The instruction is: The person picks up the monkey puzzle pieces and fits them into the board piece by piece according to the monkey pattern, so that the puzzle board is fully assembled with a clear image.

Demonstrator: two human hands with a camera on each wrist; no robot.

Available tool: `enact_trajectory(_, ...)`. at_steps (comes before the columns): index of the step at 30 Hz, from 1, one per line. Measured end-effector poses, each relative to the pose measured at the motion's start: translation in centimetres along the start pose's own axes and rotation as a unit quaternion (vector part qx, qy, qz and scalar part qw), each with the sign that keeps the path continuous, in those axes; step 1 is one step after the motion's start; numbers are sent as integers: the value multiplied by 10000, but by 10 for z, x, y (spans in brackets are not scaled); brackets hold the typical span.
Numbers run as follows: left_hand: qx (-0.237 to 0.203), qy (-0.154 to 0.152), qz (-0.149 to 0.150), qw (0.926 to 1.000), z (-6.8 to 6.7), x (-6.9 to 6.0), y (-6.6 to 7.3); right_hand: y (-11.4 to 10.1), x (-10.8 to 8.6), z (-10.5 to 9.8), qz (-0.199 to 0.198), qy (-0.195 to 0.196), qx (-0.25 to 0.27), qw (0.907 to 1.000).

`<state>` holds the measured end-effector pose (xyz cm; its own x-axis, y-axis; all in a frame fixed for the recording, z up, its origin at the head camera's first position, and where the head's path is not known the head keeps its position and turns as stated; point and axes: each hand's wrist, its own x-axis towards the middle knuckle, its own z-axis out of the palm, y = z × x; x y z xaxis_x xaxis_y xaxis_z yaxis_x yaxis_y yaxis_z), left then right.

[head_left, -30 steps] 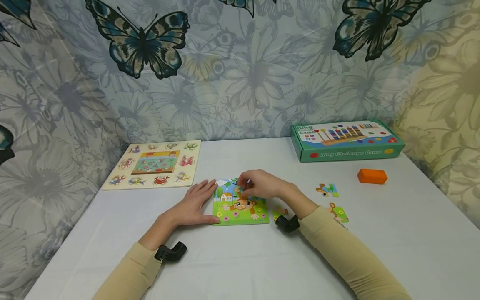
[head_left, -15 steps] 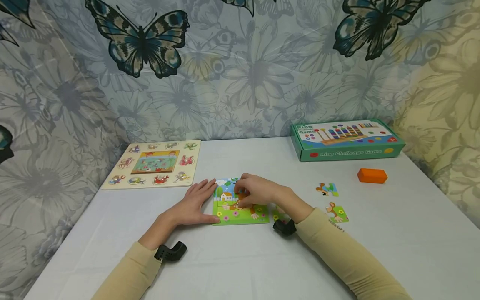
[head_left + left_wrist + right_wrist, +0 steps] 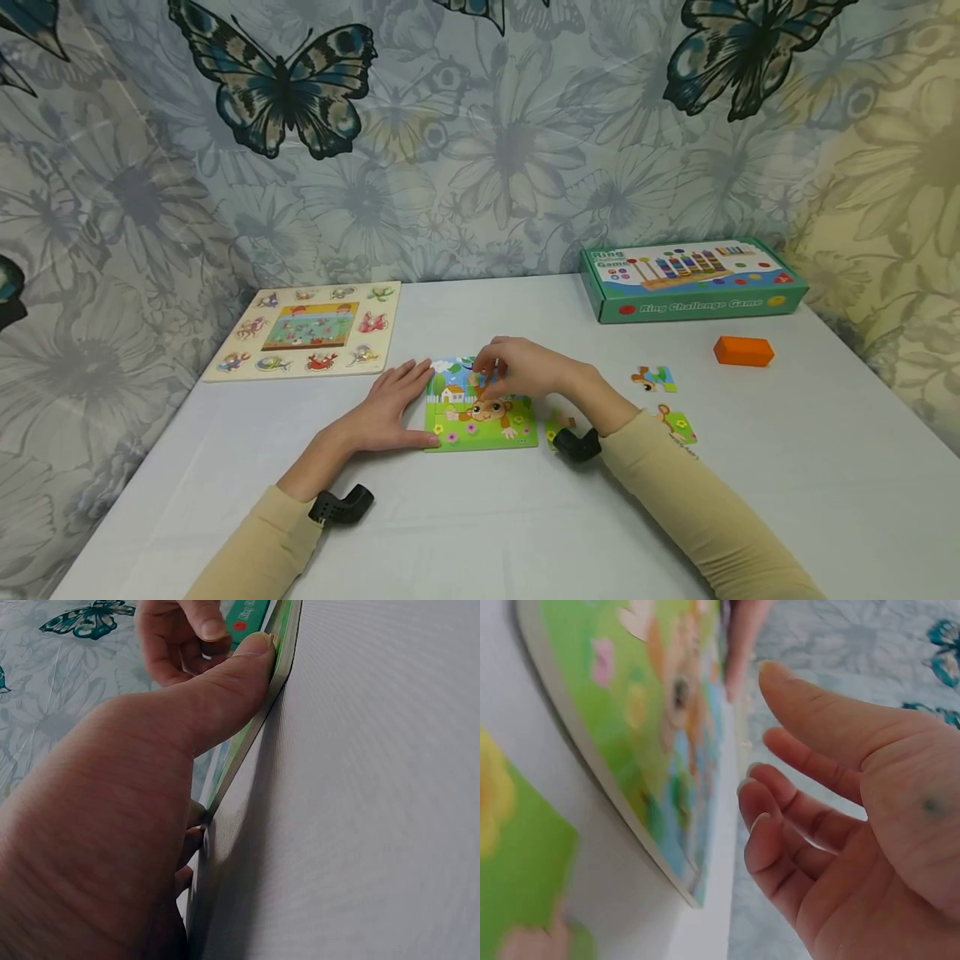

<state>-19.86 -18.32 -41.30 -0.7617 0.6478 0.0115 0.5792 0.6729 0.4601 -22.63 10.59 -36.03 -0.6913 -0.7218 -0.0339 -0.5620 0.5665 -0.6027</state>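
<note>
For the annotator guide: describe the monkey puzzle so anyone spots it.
On the white table, find the left hand. It touches the puzzle, which the right hand partly hides. Its green lower half separates it from the cream board, its larger size from the loose pieces.

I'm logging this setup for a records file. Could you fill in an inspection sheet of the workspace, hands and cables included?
Surface: white table cover.
Job's things: cartoon-animal puzzle; to its right, a near piece, partly hidden by the right wrist's black device, and beyond it an upper piece and a lower piece.
Clutter: sea-creature board, green game box, orange block.
Hands: left hand at the puzzle's left edge, thumb on its near corner; right hand over the puzzle, fingers loosely curled, apparently holding nothing.
Cables: nothing seen.
Surroundings: butterfly-and-flower backdrop.
</note>
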Motion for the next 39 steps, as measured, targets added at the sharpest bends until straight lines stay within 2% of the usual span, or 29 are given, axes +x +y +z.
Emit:
enact_trajectory(9,-80,65,67,9999,2,-1,0,12,-16,-22,-55,252,261,9993)
enact_trajectory(19,1,33,1,10000,1,-2,-1,35,-57,-34,283,494,699,9959)
enact_trajectory(28,-74,44,-3,10000,0,-4,-2,61,-89,-39,752,628,664,9930)
enact_trajectory(39,-26,5,13,10000,2,0,-2,78,-135,-61,1143,848,393,9890)
